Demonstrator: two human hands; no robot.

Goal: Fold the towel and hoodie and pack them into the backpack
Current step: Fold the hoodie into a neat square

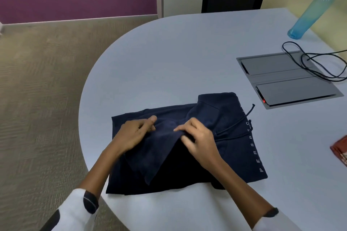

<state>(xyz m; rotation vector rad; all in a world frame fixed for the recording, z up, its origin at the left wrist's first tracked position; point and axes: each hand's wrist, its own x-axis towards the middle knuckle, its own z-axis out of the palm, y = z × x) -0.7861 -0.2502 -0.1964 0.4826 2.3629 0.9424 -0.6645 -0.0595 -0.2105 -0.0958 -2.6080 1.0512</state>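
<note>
Roughly mid-fold: navy cotton hoodie near the grey table front edge, its flap pinched by left hand and right hand; no backpack was seen, packing judged pending.

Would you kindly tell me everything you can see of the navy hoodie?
The hoodie is dark navy, soft knit, partly folded into a rough rectangle on the pale table. White lettering runs along its right edge, and a dark drawcord trails out there. The left hand and right hand both pinch a raised fold at its middle.
</note>
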